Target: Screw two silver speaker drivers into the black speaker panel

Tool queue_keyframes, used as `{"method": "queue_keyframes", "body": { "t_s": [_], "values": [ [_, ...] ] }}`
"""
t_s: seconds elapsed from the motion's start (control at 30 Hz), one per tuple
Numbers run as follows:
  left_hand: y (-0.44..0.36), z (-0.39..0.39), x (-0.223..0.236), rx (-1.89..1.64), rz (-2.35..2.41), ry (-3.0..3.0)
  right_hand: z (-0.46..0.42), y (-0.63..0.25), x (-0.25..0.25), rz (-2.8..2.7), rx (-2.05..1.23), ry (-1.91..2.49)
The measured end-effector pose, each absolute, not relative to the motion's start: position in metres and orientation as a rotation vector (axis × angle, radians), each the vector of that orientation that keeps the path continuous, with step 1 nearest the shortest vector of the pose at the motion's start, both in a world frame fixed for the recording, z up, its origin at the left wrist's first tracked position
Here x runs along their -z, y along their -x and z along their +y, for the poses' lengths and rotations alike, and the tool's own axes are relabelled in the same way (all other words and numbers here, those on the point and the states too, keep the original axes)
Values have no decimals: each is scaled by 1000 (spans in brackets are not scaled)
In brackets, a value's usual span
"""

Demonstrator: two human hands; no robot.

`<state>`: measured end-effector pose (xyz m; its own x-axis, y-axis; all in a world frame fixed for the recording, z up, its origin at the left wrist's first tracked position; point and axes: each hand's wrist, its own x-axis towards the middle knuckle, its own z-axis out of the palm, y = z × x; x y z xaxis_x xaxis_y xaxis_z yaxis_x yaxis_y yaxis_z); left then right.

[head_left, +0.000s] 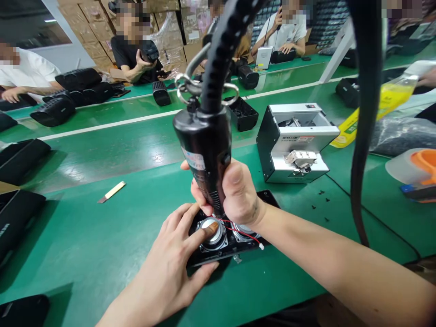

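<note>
My right hand point(243, 193) is wrapped around a black electric screwdriver point(204, 150), which hangs upright from a thick black cable and a ring. Its tip is hidden behind my fingers, above the black speaker panel point(230, 240) lying on the green bench. Two round silver speaker drivers sit in the panel: the left driver point(214, 240) shows well, while my right wrist partly covers the right driver point(242, 232). Red and black wires run across to a white connector point(261, 246). My left hand point(173, 259) grips the panel's left end, thumb along the near edge, one finger on the left driver.
A silver and black screw feeder point(299, 145) stands behind the panel, with loose screws point(320, 206) to its front right. A flat yellow-handled blade point(112, 191) lies left. Black speaker housings point(20, 161) line the left side. A black strap point(366, 113) hangs right. Co-workers sit opposite.
</note>
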<state>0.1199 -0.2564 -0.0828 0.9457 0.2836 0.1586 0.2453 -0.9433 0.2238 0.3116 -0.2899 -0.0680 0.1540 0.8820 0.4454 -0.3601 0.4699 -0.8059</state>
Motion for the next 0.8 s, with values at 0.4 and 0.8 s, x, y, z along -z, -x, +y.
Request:
{"method": "queue_keyframes", "body": {
  "t_s": [0.4, 0.8],
  "values": [
    [-115, -253, 109, -557, 391, -2897, -356, -419, -26, -845, -98, 847],
    [-118, -240, 133, -625, 317, -2912, -350, -463, 10, -839, 81, 1035]
  ]
}}
